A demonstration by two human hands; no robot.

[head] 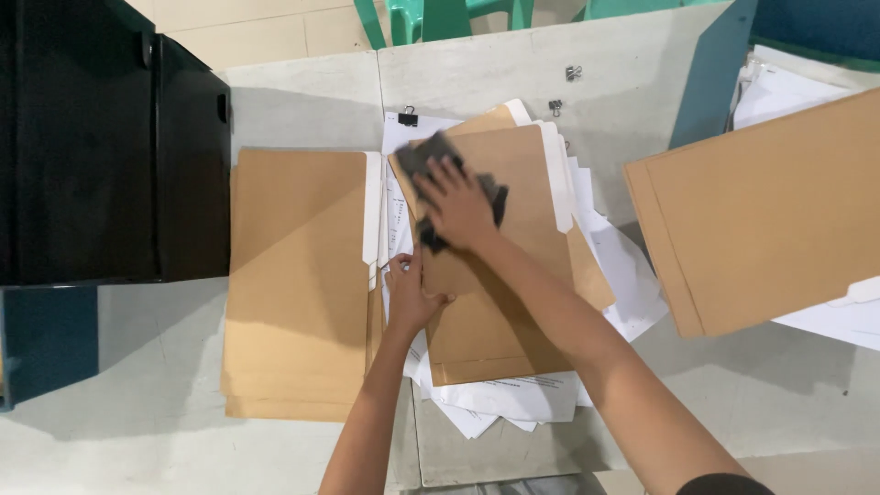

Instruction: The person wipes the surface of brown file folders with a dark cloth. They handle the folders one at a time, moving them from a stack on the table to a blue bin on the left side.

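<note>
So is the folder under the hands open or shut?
Shut. The brown folder lies flat with its cover down, and the right hand presses a dark cloth on it.

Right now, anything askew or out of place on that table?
Yes. The middle folder lies tilted on a fanned-out heap of papers, unlike the squared stack on the left. The right hand presses a dark cloth on it; the left hand touches its edge. Binder clips lie loose.

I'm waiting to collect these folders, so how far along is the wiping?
Possibly done: a neat stack of brown folders lies on the left. In hand: the right hand presses a dark cloth on the middle folder while the left hand steadies its edge. Possibly left: the folder pile at right, untouched.
</note>
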